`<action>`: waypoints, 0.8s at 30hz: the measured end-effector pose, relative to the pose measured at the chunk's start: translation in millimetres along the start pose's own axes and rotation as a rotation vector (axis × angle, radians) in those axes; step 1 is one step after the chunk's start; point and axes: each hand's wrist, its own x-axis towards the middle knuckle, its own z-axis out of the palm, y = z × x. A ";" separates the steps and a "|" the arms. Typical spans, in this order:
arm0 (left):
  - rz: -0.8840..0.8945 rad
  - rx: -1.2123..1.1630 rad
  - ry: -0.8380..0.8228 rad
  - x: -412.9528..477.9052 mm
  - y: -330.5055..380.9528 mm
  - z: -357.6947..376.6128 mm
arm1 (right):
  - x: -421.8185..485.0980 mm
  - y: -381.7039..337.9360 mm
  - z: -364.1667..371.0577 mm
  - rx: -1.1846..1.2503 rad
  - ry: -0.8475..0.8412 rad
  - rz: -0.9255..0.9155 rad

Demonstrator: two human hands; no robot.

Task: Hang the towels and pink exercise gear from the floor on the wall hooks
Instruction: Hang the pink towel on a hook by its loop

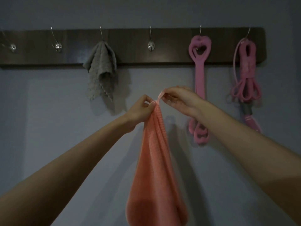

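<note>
Nearest us, the peach towel [156,160] hangs bunched in a long drape from our two hands, lower end falling out of the bottom of the view. Left hand [140,108] pinches the gathered top of the towel, fingers clenched on the cloth. Right hand [177,98] grips a small loop [159,96] at the towel's top corner between thumb and fingertips, pulling it up and apart from the bunch. We judge the split grip is there to open the loop so it can slip over a hook; left hand takes the weight, right hand steers.

Farther back, on the wall, the rack [130,46] runs side to side. Free hook [150,44] sits above and a little left of the loop, near the rack's middle, nothing between it and the hands. Grey towel [101,69] already hangs on the hook to its left. Two more bare hooks [57,46] toward the rack's left end. Toward the right end, the pink band [200,66] hangs from its heart-shaped handle, and at the right end the pink rope [246,69] hangs coiled.

Open room: clear wall between grey towel and band, enough for the drape. Watch the right forearm, which crosses in front of the band's lower handle; whether they touch we cannot tell.
</note>
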 end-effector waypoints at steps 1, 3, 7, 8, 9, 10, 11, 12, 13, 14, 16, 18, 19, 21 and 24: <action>0.041 0.025 0.016 5.8 2.2 -1.4 | 7.2 -3.7 0.6 0.042 -0.017 0.018; 0.105 0.029 0.023 18.4 6.0 -6.0 | 23.3 -11.7 0.4 0.124 -0.041 0.041; 0.189 0.037 0.062 53.9 12.3 -17.7 | 60.7 -25.3 3.9 0.159 -0.086 0.010; 0.216 0.021 0.097 64.3 12.5 -19.9 | 68.8 -28.8 6.9 0.146 -0.093 -0.010; 0.238 -0.014 0.128 74.6 12.9 -21.8 | 77.3 -32.2 10.1 0.124 -0.095 -0.035; 0.250 -0.054 0.153 84.4 13.1 -23.6 | 85.5 -35.9 13.3 0.095 -0.093 -0.061; 0.261 -0.089 0.170 93.7 13.0 -25.2 | 93.6 -39.2 16.4 0.063 -0.089 -0.090; 0.268 -0.116 0.183 102.9 12.5 -27.3 | 102.1 -43.0 19.1 0.033 -0.082 -0.121; 0.275 -0.136 0.195 111.3 12.4 -29.3 | 110.6 -46.8 21.6 0.002 -0.075 -0.159; 0.282 -0.157 0.205 119.1 12.1 -31.5 | 119.1 -50.4 24.3 -0.029 -0.064 -0.200; 0.288 -0.197 0.217 134.8 10.4 -35.0 | 137.1 -55.5 27.8 -0.101 -0.025 -0.294; 0.288 -0.209 0.243 151.6 6.1 -35.9 | 153.4 -57.0 29.0 -0.245 0.054 -0.401; 0.293 -0.201 0.268 160.1 3.3 -35.5 | 160.1 -56.3 29.9 -0.338 0.101 -0.452; 0.314 -0.187 0.327 175.6 -1.3 -34.7 | 172.5 -55.3 32.9 -0.482 0.162 -0.529; 0.355 -0.186 0.354 192.2 -2.1 -37.0 | 191.2 -57.4 38.0 -0.540 0.164 -0.572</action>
